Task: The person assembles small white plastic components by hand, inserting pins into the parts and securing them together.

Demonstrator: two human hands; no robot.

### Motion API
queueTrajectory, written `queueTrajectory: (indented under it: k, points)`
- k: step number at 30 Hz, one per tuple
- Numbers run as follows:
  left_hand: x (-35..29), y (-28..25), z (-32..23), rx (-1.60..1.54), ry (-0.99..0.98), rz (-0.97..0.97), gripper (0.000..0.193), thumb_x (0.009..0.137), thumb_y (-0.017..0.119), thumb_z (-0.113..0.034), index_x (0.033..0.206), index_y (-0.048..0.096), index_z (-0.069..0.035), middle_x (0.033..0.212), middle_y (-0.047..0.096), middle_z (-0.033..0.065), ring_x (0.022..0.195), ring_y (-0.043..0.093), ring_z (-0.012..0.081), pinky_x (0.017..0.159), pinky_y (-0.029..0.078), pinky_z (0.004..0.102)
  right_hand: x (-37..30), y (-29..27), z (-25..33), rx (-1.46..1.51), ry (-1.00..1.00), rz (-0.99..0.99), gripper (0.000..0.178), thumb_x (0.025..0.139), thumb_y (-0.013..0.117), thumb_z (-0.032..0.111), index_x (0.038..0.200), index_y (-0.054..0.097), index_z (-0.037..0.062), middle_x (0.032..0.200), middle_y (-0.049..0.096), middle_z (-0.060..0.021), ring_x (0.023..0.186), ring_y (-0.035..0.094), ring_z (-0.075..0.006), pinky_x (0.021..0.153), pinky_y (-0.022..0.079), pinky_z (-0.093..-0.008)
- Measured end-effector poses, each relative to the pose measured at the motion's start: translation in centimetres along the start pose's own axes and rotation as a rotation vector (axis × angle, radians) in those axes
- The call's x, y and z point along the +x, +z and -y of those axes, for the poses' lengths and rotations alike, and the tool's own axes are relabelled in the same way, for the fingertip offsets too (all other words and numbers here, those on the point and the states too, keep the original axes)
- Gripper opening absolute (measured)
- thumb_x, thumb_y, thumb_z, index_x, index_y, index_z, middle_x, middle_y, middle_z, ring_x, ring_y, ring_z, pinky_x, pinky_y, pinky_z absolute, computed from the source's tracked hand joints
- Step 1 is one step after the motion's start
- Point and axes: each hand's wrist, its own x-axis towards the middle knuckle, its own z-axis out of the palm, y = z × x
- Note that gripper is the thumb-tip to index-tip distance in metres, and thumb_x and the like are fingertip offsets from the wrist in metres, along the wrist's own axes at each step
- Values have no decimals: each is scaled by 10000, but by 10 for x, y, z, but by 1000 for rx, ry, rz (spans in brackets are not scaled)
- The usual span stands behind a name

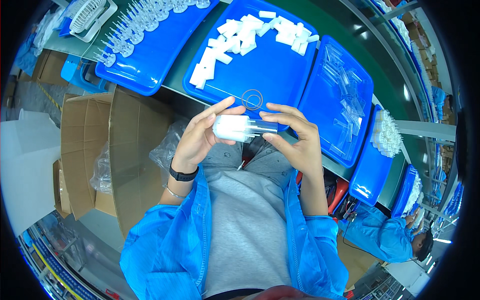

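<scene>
Over my lap, my left hand (pixel 199 131) is closed around a white cylindrical part (pixel 229 128) lying sideways. Several thin prongs seem to stick out of its right end. My right hand (pixel 301 134) pinches a clear tube (pixel 267 127) between thumb and fingers, in line with the white part. The tube's left end meets or overlaps the prongs; how far it goes over them I cannot tell. Just beyond my hands, two thin brown rings (pixel 252 99) lie on the near edge of a blue tray (pixel 272 75).
White blocks (pixel 240 35) are heaped at that tray's far side. Clear tubes (pixel 345 75) lie in a blue tray on the right. Pronged clear-white parts (pixel 135 27) stand on a left tray. More white pronged parts (pixel 386 134) sit far right. Beside my left arm is an open cardboard box (pixel 135 150). A co-worker (pixel 380 232) sits at right.
</scene>
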Motion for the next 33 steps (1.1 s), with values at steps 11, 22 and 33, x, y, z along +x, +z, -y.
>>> queueTrajectory:
  k: [11,22,33]
  points:
    - [-1,-3,-6,225,53,24,582,931,531,-140,1419,269,38,1329,447,293,1135,567,335,766,601,337,4,3,0,-129,-104,72,317,711,767,138,1014,694,78,1080,683,-66,1108,595,-240,922,428,-380]
    - [-1,-18,25,-475,-34,146,514,899,621,-264,1329,446,-44,1325,476,194,1153,555,286,835,581,353,4,8,-3,20,-67,-6,304,724,743,64,1023,687,52,1102,672,-101,1150,569,-275,972,443,-394]
    - [-4,-24,49,-630,-206,313,493,883,651,-294,1303,473,-107,1183,564,79,930,602,161,613,496,222,5,17,-1,210,8,93,308,758,707,19,1065,672,28,1161,641,-150,1226,517,-291,1023,410,-396]
